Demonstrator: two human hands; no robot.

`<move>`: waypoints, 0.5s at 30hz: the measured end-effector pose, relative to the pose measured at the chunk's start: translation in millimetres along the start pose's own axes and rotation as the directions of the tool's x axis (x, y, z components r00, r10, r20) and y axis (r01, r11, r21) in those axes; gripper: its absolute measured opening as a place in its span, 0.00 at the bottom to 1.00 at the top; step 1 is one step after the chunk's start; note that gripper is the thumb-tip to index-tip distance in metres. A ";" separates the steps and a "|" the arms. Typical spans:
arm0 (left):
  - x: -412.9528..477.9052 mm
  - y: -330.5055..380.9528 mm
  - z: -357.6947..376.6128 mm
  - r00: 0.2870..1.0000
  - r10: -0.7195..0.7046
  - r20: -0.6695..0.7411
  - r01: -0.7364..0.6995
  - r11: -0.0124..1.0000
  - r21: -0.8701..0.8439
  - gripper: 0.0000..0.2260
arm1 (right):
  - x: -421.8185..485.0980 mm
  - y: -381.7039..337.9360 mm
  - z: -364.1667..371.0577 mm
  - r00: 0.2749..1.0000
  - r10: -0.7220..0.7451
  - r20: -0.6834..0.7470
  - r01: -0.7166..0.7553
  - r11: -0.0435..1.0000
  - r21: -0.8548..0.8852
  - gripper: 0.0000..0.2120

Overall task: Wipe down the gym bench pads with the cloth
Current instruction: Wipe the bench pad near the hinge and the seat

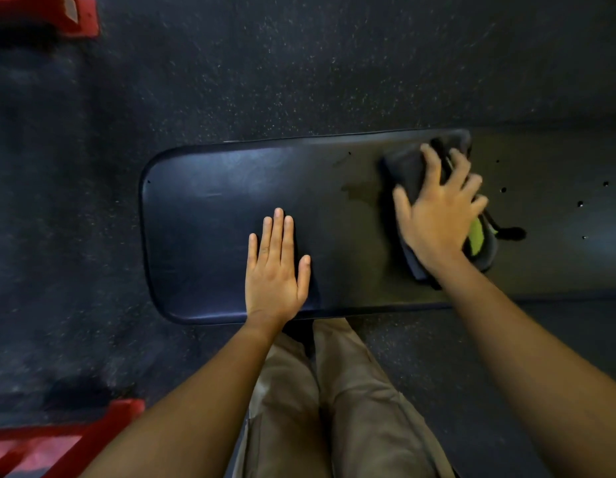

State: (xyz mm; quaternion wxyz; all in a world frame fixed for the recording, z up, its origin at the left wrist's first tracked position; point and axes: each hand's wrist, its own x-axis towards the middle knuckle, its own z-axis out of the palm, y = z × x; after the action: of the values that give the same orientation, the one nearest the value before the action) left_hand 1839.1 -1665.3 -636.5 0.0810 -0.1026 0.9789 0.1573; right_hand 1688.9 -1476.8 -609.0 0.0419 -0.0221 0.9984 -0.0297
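Observation:
A long black bench pad (210, 219) lies crosswise in front of me. My left hand (277, 267) rests flat on its near edge, fingers straight and together. At the pad's right end, my right hand (441, 208) presses a dark cloth (408, 167) with spread fingers; the image is blurred there. A damp patch (355, 193) shows on the pad just left of the cloth. Further right lies a second black pad (558, 243) with small holes.
Under the right hand, a yellow-green and black part (479, 236) sits at the gap between the pads. Red metal frame pieces stand at the top left (58, 15) and bottom left (51, 443). Dark speckled rubber floor (299, 63) surrounds the bench.

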 end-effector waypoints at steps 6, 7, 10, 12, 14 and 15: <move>2.2 1.3 -4.0 1.000 0.003 0.004 -0.003 1.000 -0.026 0.27 | -34.9 -19.7 8.1 0.813 -0.578 0.065 0.581 0.814 -0.026 0.32; 4.6 1.7 -6.3 1.000 0.005 0.001 -0.005 0.999 -0.041 0.27 | -42.3 -1.4 7.7 0.740 -0.669 0.068 0.671 0.741 -0.003 0.32; 18.3 5.2 -13.2 0.999 0.028 -0.019 -0.029 0.997 -0.073 0.27 | -31.1 39.5 0.6 0.802 -0.592 0.081 0.595 0.803 -0.024 0.32; 38.9 9.0 -16.0 0.999 0.032 -0.041 -0.036 0.995 -0.092 0.27 | -1.3 29.1 -4.5 0.964 -0.261 0.052 0.263 0.964 -0.037 0.31; 61.8 12.1 -16.9 0.999 0.004 -0.050 -0.009 0.995 -0.099 0.27 | 40.7 -10.4 -6.5 0.995 0.086 0.048 -0.086 0.996 -0.002 0.31; 72.4 12.5 -16.6 0.999 -0.021 -0.051 0.016 0.995 -0.095 0.27 | 57.3 -34.6 -6.3 0.986 0.137 0.095 -0.138 0.990 0.000 0.31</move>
State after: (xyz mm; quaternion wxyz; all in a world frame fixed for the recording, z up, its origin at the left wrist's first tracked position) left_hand 1764.2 -1671.8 -631.1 0.0522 -0.1192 0.9711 0.1999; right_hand 1632.8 -1513.6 -605.3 0.0910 0.0456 0.9944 -0.0289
